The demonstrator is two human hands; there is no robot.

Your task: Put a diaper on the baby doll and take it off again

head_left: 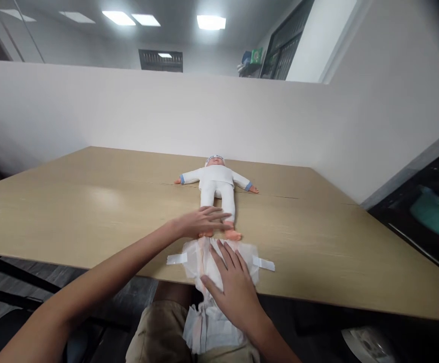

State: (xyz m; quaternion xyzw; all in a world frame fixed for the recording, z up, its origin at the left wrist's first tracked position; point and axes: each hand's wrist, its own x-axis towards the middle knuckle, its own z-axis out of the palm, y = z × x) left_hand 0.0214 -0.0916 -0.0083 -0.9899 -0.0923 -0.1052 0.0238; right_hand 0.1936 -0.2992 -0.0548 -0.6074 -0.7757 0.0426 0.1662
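A baby doll (216,177) in white clothes with blue cuffs lies on its back on the table, arms spread and feet toward me. Over its lower legs is my left hand (206,221), fingers stretched out; whether it touches them I cannot tell. An unfolded white diaper (193,254) lies just below the doll's feet, its tabs spread to both sides. Its near part hangs over the table's front edge onto my lap. My right hand (232,282) rests flat on the diaper, fingers extended, hiding part of its middle.
The wooden table (128,201) meets a white wall (159,111) at the back, with glass above it. A dark rack with a green container (437,214) stands at the right. My legs (159,333) are under the table's front edge.
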